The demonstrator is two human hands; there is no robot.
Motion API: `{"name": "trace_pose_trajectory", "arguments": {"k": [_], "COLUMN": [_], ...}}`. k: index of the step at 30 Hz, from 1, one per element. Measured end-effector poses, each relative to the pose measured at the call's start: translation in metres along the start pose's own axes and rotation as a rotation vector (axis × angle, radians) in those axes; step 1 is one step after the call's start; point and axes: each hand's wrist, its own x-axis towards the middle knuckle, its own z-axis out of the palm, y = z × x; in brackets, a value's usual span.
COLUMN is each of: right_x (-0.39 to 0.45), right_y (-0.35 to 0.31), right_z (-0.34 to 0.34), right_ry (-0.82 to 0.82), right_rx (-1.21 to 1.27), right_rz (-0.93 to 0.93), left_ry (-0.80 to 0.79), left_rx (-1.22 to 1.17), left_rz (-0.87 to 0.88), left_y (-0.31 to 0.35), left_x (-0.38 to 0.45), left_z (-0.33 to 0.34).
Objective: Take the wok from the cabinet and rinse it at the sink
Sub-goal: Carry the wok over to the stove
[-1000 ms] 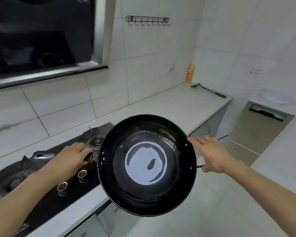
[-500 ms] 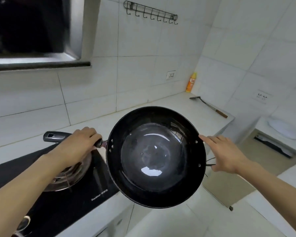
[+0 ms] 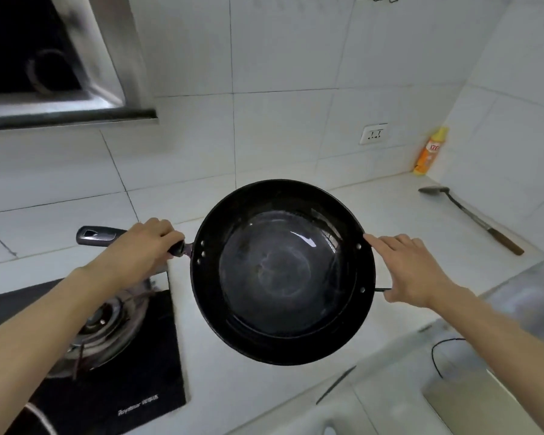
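White tiled counter [image 3: 390, 215], black hob [image 3: 132, 387]

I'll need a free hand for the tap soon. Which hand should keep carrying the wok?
Left. The left hand grips the long handle of the wok; the right hand only steadies the small side handle, so it frees more easily.

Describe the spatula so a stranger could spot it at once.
Follow the white countertop to its far right end, near the tiled corner where an orange bottle stands. The spatula lies flat just in front of that bottle: a thin metal blade and shaft with a brown handle, the only utensil there.
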Motion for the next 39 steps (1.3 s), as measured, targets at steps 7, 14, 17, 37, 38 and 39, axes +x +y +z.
{"name": "trace_pose_trajectory", "arguments": {"k": [7,14,17,37,38,39], "right_x": [0.110,0.182,0.197,0.239,0.244,0.249], "right_y": [0.077,0.068,0.043,-0.057,-0.060,-0.063], "right_z": [0.021,0.020,0.020,0.036,0.038,0.040], "right_ry": [0.040,0.025,0.030,-0.033,-0.038,-0.040], "right_rx": [0.051,0.026,0.009,-0.110,-0.106,-0.102], "right_rz": [-0.259,-0.536,-0.634,-0.849,-0.857,-0.863], "left_ry": [-0.069,-0.153,-0.169,-0.151,-0.154,-0.161], "left_rx": [0.077,0.127,0.126,-0.025,-0.021,-0.018], "left_rz": [-0.311,-0.567,-0.667,-0.903,-0.919,-0.931], "left_y": [0.062,0.116,0.131,0.154,0.155,0.155], "left_x": [0.019,-0.017,-0.046,-0.137,-0.136,-0.136], "left_z": [-0.005,-0.016,-0.015,0.062,0.063,0.066]}}
